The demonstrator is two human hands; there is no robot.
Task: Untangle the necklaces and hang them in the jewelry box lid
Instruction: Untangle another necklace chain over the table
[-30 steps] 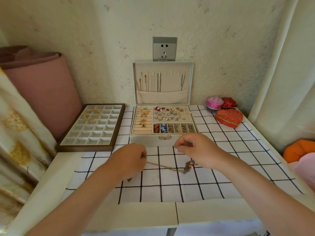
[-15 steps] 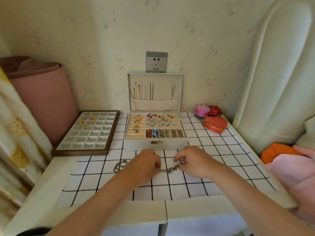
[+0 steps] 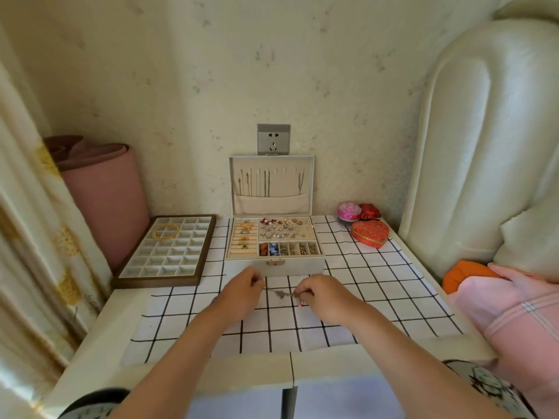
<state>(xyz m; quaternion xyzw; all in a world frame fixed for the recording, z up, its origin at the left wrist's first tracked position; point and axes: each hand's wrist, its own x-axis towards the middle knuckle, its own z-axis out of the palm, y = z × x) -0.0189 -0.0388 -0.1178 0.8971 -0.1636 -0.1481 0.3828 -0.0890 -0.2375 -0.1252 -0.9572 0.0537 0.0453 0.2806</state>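
Item: necklace tangle, 6 o'clock of jewelry box. Grip: left hand, right hand both pinching it, pulled wider than before; knot unresolved.

Necklace fine metal chain, dull sheen; jewelry box smooth cream leather-look shell, lid lined in matt cloth; tablecloth matt cloth; tray dark wood frame, matt compartments; heart box red patterned fabric; headboard glossy padded covering.

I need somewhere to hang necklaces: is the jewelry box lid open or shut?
Open. The lid stands upright behind the box, its pocket showing and chains hanging inside.
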